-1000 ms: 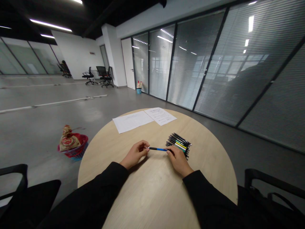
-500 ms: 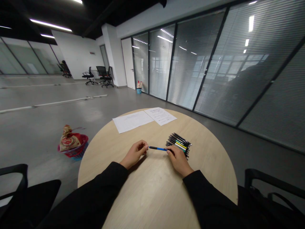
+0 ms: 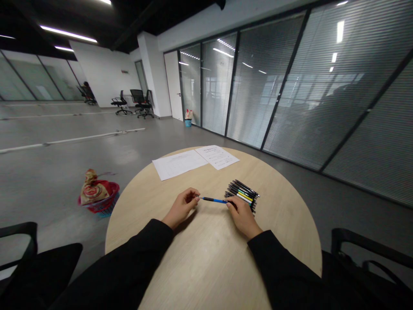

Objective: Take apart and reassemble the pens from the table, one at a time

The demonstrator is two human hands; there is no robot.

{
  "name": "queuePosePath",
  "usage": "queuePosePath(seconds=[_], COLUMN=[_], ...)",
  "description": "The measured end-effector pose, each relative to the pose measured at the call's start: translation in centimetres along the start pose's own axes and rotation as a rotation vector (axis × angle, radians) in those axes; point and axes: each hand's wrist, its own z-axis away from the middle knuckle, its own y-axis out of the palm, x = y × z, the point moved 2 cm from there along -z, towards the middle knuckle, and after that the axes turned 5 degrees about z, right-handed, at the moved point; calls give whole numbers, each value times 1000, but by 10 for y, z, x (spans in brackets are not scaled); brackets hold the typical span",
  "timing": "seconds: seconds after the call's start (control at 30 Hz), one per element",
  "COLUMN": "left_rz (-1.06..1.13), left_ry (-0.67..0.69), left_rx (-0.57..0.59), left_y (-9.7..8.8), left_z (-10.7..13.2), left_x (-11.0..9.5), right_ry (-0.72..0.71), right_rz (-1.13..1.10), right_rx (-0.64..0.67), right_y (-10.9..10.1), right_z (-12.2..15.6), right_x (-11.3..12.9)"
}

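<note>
Pinching a blue pen [image 3: 213, 200] between both hands, just above the round table [image 3: 206, 249] at lower center: left hand [image 3: 181, 208] curled closed on its tip, right hand [image 3: 242, 217] gripping its other end, touching a pen bundle [image 3: 241, 195], papers [image 3: 193, 162] beyond.

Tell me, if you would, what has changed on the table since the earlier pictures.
The left hand has drawn slightly leftward, its fingertips now only at the end of the blue pen, and that end has shifted a little right. The right hand stays on the pen's other end; the bundle of pens and the papers stayed as they were.
</note>
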Motion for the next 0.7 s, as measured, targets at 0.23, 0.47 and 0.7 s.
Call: queuePosePath(seconds=[0.23, 0.47, 0.7], left_rz=[-175, -577, -716], left_ry=[50, 125, 121], left_rx=[-47, -24, 78], left_y=[-6, -9, -8], left_z=[-1, 1, 1], left_x=[2, 8, 11], right_ry=[10, 24, 19], right_rz=[2, 22, 26], right_rx=[-19, -28, -15], right_y=[-1, -2, 0], right_z=[-1, -1, -1], right_x=[-3, -4, -4])
